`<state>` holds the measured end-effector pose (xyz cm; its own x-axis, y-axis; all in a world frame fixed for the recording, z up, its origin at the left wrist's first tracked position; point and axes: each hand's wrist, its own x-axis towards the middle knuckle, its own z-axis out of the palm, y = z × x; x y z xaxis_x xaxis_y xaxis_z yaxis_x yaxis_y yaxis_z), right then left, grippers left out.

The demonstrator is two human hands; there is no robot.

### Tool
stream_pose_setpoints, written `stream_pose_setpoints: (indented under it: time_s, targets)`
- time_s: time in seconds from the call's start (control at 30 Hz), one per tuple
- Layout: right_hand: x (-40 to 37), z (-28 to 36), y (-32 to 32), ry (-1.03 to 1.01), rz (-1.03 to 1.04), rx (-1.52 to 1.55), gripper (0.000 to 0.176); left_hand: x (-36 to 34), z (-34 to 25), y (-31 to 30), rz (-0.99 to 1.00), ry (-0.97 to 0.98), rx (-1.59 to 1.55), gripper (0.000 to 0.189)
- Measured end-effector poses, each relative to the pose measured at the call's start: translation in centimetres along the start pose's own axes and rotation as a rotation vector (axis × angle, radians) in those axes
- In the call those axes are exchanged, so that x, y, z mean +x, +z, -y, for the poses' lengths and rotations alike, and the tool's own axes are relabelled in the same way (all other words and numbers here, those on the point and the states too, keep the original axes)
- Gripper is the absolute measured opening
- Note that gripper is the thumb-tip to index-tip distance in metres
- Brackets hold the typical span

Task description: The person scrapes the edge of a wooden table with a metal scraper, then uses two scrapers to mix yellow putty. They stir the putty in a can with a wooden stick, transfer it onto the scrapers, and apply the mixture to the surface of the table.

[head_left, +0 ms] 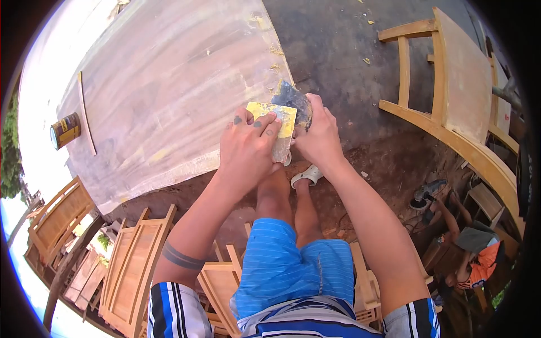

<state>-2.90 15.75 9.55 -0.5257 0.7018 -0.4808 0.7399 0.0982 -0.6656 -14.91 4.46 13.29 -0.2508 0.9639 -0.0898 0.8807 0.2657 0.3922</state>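
My left hand [248, 147] presses a yellowish sheet of sandpaper [277, 119] against the edge of a large pale wooden board [169, 84]. My right hand [320, 135] grips a dark putty knife or scraper [293, 100] whose blade lies on the same edge, right beside the sandpaper. Both hands are close together at the board's near corner. Yellow filler smears run along the board's edge. Below the hands I see my legs in blue shorts and white sandals.
A brown tin can [66, 130] and a thin wooden strip [85, 112] lie on the board's far side. Unfinished wooden chairs [135, 265] stand below left, a chair frame [451, 84] at right. A person [468, 253] sits at lower right near a power tool [425, 194].
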Motion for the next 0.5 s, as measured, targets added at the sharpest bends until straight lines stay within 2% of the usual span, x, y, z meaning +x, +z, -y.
stream_pose_setpoints:
  time_s: [0.1, 0.3, 0.4, 0.5]
  targets:
    - [0.0, -0.1, 0.1, -0.013, 0.0, -0.006, 0.062, 1.8, -0.3, 0.4, -0.062, 0.0, -0.005, 0.063]
    - [0.2, -0.2, 0.0, 0.014, 0.054, -0.023, 0.066, 0.9, -0.2, 0.3, -0.036, -0.013, 0.003, 0.06]
    - [0.4, -0.7, 0.4, 0.011, 0.062, -0.004, 0.065, 3.5, -0.6, 0.4, -0.095, 0.007, 0.033, 0.059]
    - [0.8, -0.8, 0.2, -0.015, 0.071, 0.003, 0.065, 2.8, -0.5, 0.7, -0.107, -0.011, 0.0, 0.059]
